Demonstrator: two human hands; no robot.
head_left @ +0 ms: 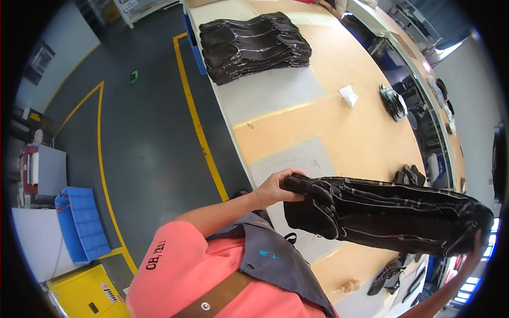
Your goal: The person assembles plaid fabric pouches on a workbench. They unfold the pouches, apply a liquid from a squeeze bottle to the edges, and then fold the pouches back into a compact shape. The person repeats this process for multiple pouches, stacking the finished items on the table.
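A long bundle of black fabric pieces with zippers (392, 217) is stretched between my two hands above the table's near part. My left hand (275, 191) is closed on its left end, with the fingertips partly hidden by the cloth. At the far right end, my right hand (473, 252) grips the bundle from below; its fingers are dim and partly hidden near the picture's rim. Silver zipper teeth run along the folded layers. Farther up the table lies a tall stack of similar black zippered pieces (254, 47).
The long table (286, 124) has tan and grey patches. On it are a white scrap (349, 96), a dark bundle in clear plastic (393, 103) and black straps (389, 274). A blue crate (85, 225) and yellow box (87, 291) stand left. Someone's arm (333, 7) shows at the far end.
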